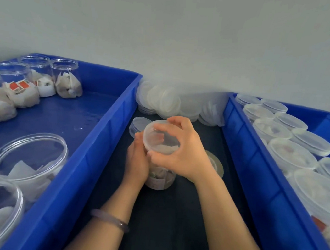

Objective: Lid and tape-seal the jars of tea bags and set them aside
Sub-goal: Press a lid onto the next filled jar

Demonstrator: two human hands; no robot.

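Observation:
A clear jar of tea bags (160,179) stands on the dark table between two blue crates. My left hand (137,159) grips its side. My right hand (182,148) holds a translucent lid (160,137) by its rim, tilted on top of the jar's mouth. A roll of clear tape (215,165) lies just right of the jar, partly hidden behind my right wrist. One loose lid (138,122) lies behind the jar.
The left blue crate (88,157) holds several open jars of tea bags (30,158). The right blue crate (256,174) holds several lidded jars (290,155). A heap of spare lids (168,103) leans against the wall at the back.

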